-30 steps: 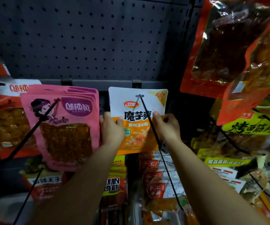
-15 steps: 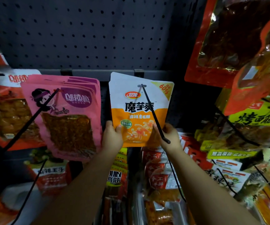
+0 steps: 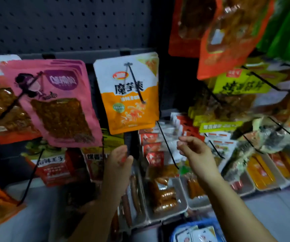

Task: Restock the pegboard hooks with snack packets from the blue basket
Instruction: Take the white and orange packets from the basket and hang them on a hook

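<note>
Right now, as I read it from my end:

Left hand (image 3: 118, 159): empty, fingers loosely curled with a narrow gap between thumb and fingertips; it touches no packet that I can see.

Right hand (image 3: 195, 151): empty too, fingers half bent and slightly spread, nothing pinched between them.

Orange-and-white packet (image 3: 128, 95): hangs on its black hook (image 3: 135, 82) above and between my two hands, clear of both, its lower edge just above the left hand's fingertips.

Pink packets (image 3: 53, 102): a stack up and to the left of the left hand, tilted on their own hook.

Pegboard (image 3: 67, 23): dark, bare panel far above both hands.

Blue basket (image 3: 193, 231): below the right forearm at the bottom edge, cut off by the frame; white packets lie inside it, their print too small for me to read.

Hard to make out: the whole view is smeared by motion, so most labels are unreadable; I cannot tell whether a second orange packet sits behind the front one.

Trays of sausages (image 3: 165, 194): beneath and between the forearms.
</note>
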Demonstrator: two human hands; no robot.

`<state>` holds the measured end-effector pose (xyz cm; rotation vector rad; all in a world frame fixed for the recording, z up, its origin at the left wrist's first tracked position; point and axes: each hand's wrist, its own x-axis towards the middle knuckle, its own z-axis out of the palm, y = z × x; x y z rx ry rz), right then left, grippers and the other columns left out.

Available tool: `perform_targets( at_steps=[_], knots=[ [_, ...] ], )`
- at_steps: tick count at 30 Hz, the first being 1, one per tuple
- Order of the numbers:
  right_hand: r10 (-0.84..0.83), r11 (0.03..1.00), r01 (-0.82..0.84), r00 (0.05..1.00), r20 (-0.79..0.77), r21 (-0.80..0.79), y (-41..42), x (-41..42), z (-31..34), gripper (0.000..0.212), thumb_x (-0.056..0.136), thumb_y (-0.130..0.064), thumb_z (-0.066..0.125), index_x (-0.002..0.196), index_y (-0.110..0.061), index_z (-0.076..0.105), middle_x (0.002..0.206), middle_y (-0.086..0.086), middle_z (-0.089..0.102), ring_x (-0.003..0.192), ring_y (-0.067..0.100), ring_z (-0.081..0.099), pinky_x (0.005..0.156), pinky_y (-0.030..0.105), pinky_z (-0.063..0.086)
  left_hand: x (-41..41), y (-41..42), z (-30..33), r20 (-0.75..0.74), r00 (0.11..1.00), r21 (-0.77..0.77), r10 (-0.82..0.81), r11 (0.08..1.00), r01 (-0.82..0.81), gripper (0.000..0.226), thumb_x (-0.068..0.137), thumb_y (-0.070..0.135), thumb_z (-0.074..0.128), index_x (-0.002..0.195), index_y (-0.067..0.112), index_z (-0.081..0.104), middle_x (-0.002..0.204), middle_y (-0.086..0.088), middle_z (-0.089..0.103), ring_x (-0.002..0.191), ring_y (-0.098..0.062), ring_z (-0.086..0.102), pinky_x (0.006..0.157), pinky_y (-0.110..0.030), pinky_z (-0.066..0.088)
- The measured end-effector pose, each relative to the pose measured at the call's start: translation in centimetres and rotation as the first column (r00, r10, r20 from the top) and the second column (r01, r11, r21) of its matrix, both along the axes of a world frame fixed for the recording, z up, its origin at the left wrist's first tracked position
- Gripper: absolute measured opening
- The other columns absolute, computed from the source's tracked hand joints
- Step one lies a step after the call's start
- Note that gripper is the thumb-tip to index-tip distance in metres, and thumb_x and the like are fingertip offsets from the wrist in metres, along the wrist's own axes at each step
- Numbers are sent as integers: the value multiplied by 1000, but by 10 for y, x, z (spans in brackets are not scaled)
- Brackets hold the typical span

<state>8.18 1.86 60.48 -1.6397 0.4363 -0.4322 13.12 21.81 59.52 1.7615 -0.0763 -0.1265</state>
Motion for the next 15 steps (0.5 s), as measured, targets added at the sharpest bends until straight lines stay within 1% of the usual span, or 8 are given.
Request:
perform_targets(
  at_steps=[2,3,5,7,9,11,13,15],
  knots=[
    [-40,998,40,999,-2,48,-11,-45,-15,15,87,-7,64,85,-21,68,78,-6,70,73,4,64,73,19,51,-30,-9,-12,-3,993,-7,-121,993,121,23,92,4,55,106,21,57,105,5,60,96,-7,58,82,-16,47],
    [-67,996,69,997,-24,63,-17,-68,-26,18,87,-4,63,83,-20,68,73,-7,70,68,2,63,68,16,51,-45,-17,-20,-10,985,-3,-171,985,171,23,90,3,57,98,25,59,99,6,62,92,-5,59,78,-11,46],
    [-113,989,123,988,-106,88,-27,-112,-53,18,88,-3,61,82,-19,68,67,-8,70,63,1,63,59,14,51,-70,-36,-42,-34,970,8,-242,970,243,28,88,0,59,89,29,60,91,5,65,87,-6,61,77,-11,45],
    [-155,978,179,967,-203,107,-40,-154,-90,17,89,-2,60,83,-17,67,64,-8,69,59,2,63,55,13,49,-97,-58,-74,-112,938,12,-327,944,330,30,87,-1,60,87,29,61,86,5,66,84,-4,61,79,-12,45],
    [-186,967,231,929,-320,107,-55,-192,-130,20,90,0,58,81,-17,65,63,-6,67,55,1,61,56,15,48,-123,-81,-114,-201,895,25,-399,911,412,30,86,-1,60,88,28,61,84,4,65,81,-3,60,78,-12,46],
    [-209,949,287,881,-424,129,-72,-226,-174,25,90,2,57,76,-18,63,64,-6,66,53,0,59,56,16,47,-145,-106,-163,-265,865,43,-427,890,453,31,85,-5,61,88,25,59,82,4,64,75,7,59,72,-5,42],
    [-220,935,330,824,-522,127,-92,-255,-223,28,89,4,57,74,-18,62,61,-7,65,51,-3,58,54,12,46,-164,-133,-220,-331,824,46,-460,864,501,32,84,-8,61,86,24,58,82,6,63,68,14,58,68,0,40],
    [-225,934,349,742,-631,77,-108,-282,-274,27,88,3,59,74,-20,60,65,-2,63,55,2,59,55,13,45,-182,-152,-281,-396,772,56,-497,826,561,32,84,-10,59,84,21,56,82,8,60,65,17,56,68,-2,40]
  ],
)
